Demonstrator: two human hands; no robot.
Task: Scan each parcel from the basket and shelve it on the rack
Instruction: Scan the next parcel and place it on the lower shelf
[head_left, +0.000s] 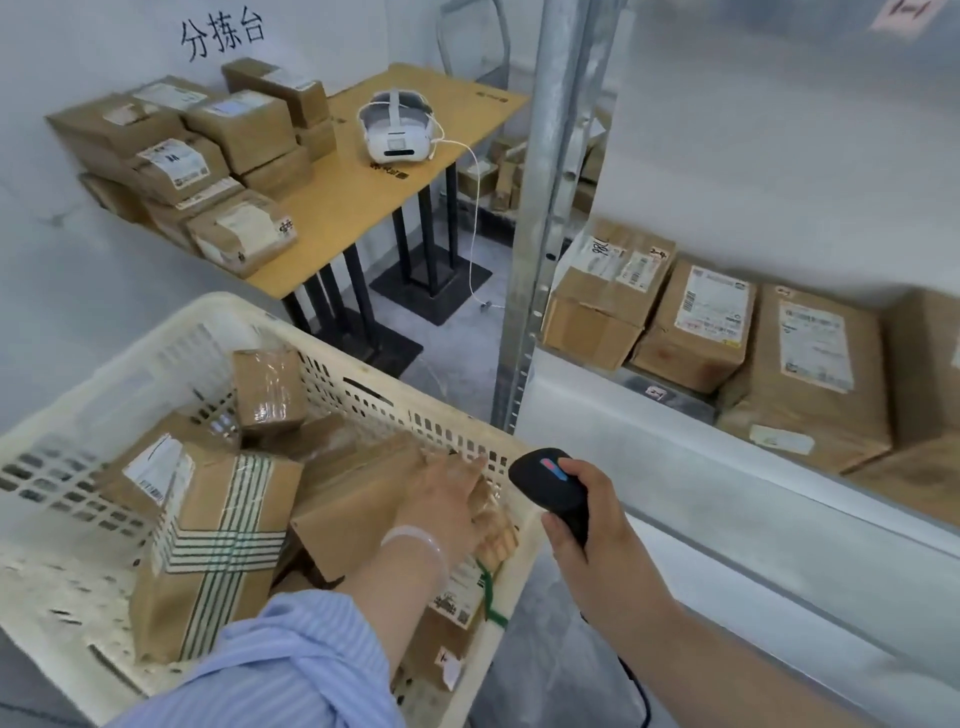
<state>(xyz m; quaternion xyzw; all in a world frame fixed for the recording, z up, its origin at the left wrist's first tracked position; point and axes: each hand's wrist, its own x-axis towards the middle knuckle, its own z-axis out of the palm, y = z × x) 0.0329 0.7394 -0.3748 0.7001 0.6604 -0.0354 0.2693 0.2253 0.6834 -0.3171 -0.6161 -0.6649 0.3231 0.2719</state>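
The left hand (441, 501) is laid with straight, unclosed fingers (475, 466) on the parcel (353, 506) directly beneath, by the basket's (234, 307) right wall, long axis toward that wall; the scanner (556, 486) is gripped by the right hand (595, 522) just outside, nearer the rack (545, 208).

Bright even light, edges blurred, perhaps warped
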